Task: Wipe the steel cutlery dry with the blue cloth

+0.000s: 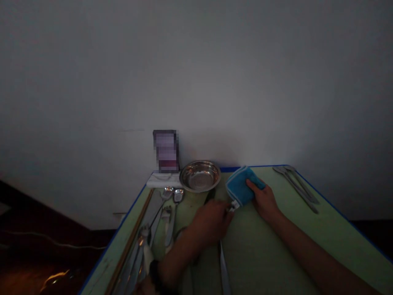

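My right hand (264, 201) grips a folded blue cloth (241, 186) with a pale edge, held just above the green table (307, 229). My left hand (211, 221) is closed around the upper end of a long metal utensil (223, 266) whose handle runs toward me. The cloth's lower corner meets the utensil at my left fingertips. Both forearms reach in from the lower edge of the dim picture.
A steel bowl (200, 175) stands at the table's far edge beside a folded white cloth (162, 180) and a small upright card (166, 150). Several spoons and other utensils (159, 229) lie at the left. Two or three utensils (296, 184) lie at the far right.
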`<control>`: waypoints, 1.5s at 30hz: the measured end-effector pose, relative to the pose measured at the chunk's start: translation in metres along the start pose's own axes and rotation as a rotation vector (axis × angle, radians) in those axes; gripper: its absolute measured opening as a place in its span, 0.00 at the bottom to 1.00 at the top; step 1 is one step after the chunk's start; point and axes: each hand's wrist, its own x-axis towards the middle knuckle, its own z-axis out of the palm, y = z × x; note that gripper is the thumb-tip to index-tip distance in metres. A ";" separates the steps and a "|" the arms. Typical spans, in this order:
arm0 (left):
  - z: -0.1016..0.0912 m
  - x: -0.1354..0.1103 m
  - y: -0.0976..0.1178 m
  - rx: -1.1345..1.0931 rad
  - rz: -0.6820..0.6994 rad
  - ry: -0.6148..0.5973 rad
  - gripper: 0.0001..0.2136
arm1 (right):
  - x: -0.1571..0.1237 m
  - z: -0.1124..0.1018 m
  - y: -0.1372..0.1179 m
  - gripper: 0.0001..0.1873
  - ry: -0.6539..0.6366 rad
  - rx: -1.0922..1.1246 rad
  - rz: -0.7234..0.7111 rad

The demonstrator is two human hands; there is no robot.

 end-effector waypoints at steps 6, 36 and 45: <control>-0.038 -0.049 -0.037 0.267 -0.148 0.239 0.16 | 0.002 -0.002 0.002 0.19 0.053 -0.017 0.004; -0.029 -0.081 -0.087 0.274 0.095 0.100 0.33 | 0.002 -0.003 0.005 0.21 0.009 -0.156 -0.062; -0.026 -0.071 -0.086 0.258 0.170 0.036 0.33 | 0.002 -0.004 0.005 0.19 -0.016 -0.162 -0.059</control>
